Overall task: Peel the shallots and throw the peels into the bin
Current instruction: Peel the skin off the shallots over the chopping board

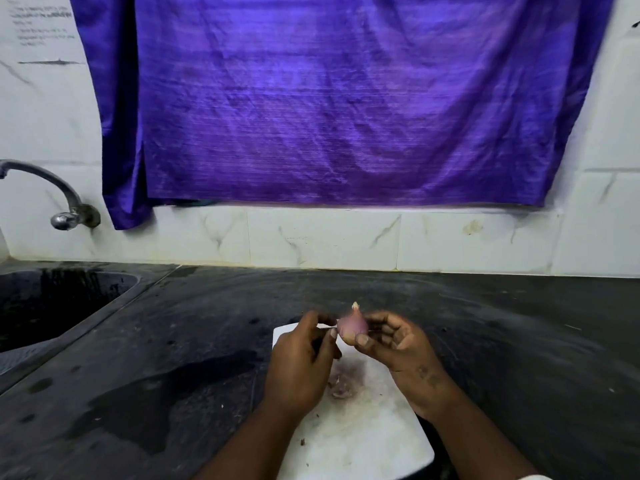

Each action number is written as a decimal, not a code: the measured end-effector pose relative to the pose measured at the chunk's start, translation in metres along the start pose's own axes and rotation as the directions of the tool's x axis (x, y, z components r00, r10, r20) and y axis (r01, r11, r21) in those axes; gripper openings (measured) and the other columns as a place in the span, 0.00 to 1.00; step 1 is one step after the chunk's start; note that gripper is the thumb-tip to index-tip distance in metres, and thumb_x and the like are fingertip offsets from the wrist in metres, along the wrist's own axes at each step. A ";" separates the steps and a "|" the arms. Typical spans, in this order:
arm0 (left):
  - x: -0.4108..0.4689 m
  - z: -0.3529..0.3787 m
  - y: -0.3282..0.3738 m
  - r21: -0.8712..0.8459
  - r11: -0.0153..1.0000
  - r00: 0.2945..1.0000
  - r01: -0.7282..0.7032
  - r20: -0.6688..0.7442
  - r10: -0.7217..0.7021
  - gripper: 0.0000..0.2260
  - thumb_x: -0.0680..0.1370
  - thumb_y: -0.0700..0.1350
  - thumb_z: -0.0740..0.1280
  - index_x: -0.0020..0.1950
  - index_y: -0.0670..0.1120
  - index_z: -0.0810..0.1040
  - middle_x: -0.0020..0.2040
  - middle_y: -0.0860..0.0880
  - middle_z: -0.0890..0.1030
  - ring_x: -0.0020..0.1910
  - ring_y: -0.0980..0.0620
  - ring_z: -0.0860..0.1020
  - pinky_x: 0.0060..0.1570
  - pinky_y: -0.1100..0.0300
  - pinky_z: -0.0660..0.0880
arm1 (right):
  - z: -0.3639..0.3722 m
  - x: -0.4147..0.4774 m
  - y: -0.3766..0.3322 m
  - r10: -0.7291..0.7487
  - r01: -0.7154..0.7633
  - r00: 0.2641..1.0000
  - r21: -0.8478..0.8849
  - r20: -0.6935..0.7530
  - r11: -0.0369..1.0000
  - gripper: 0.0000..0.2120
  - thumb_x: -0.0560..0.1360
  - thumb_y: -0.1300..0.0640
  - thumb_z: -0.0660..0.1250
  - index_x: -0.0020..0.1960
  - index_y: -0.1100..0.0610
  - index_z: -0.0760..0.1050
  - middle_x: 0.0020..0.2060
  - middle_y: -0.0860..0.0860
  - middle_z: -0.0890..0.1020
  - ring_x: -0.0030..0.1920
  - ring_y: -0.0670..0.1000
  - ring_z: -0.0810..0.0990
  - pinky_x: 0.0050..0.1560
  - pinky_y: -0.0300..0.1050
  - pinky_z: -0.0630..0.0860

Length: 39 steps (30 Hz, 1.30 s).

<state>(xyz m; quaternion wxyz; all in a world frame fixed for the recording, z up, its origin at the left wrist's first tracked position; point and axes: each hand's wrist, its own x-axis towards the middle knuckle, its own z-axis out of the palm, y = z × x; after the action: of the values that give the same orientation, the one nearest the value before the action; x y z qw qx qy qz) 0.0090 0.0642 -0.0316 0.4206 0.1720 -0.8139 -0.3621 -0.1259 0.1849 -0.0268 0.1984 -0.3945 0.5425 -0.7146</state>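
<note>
A pink-purple shallot (pixel 351 325) with a pale tip pointing up is held above a white cutting board (pixel 363 431). My right hand (pixel 398 344) grips it between thumb and fingers. My left hand (pixel 301 362) is beside it on the left, thumb and forefinger pinched on a thin strip of peel that runs to the shallot. A small heap of loose peels (pixel 341 384) lies on the board beneath my hands. No bin is in view.
The board rests on a dark stone counter (pixel 173 341) with wet patches. A sink (pixel 52 303) is set in at the left, under a metal tap (pixel 65 209). A purple cloth (pixel 329 98) hangs on the white tiled wall behind.
</note>
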 end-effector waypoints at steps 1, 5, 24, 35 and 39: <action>0.000 0.000 0.000 0.007 1.000 1.000 -0.011 -0.010 0.011 0.05 0.83 0.47 0.66 0.54 0.56 0.79 0.37 0.57 0.85 0.34 0.58 0.84 0.37 0.52 0.81 | 0.000 0.000 -0.001 0.000 0.000 1.000 0.001 0.004 1.000 0.15 0.71 0.65 0.77 0.57 0.60 0.82 0.53 0.56 0.88 0.56 0.60 0.86 0.61 0.54 0.81; 0.001 -0.002 0.003 -0.023 0.997 0.996 -0.071 -0.046 0.070 0.05 0.81 0.52 0.69 0.56 0.56 0.80 0.45 0.59 0.85 0.46 0.59 0.84 0.41 0.61 0.79 | 0.001 -0.001 -0.002 -0.003 0.004 1.000 -0.031 0.017 0.999 0.15 0.70 0.64 0.78 0.56 0.59 0.82 0.53 0.57 0.88 0.57 0.61 0.85 0.63 0.60 0.80; 0.004 0.001 0.003 -0.052 0.950 0.949 -0.307 -0.093 0.301 0.27 0.79 0.27 0.64 0.72 0.51 0.77 0.61 0.57 0.83 0.60 0.55 0.82 0.59 0.62 0.77 | 0.004 -0.004 -0.007 0.010 -0.009 0.998 -0.008 0.063 1.000 0.15 0.71 0.65 0.77 0.57 0.60 0.82 0.53 0.58 0.88 0.57 0.59 0.86 0.61 0.56 0.81; 0.003 0.005 0.000 -0.313 0.947 0.993 -0.071 -0.115 0.036 0.18 0.83 0.30 0.61 0.62 0.51 0.79 0.53 0.57 0.85 0.53 0.55 0.84 0.49 0.61 0.80 | 0.007 -0.006 -0.004 0.053 -0.062 0.987 0.052 0.154 0.997 0.19 0.73 0.66 0.74 0.63 0.60 0.79 0.58 0.57 0.86 0.60 0.57 0.85 0.57 0.46 0.82; 0.002 0.004 0.003 -0.322 0.944 0.995 -0.070 -0.087 0.044 0.14 0.83 0.31 0.62 0.61 0.48 0.78 0.53 0.55 0.85 0.52 0.55 0.84 0.49 0.62 0.80 | 0.006 -0.005 -0.002 0.056 -0.074 0.988 0.128 0.141 0.989 0.17 0.79 0.67 0.67 0.67 0.60 0.76 0.61 0.57 0.85 0.61 0.58 0.85 0.61 0.49 0.81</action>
<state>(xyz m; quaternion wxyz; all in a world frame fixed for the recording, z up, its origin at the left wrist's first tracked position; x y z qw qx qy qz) 0.0040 0.0666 -0.0300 0.4852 0.0911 -0.7306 -0.4717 -0.1178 0.1855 -0.0258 0.2841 -0.4108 0.4914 -0.7134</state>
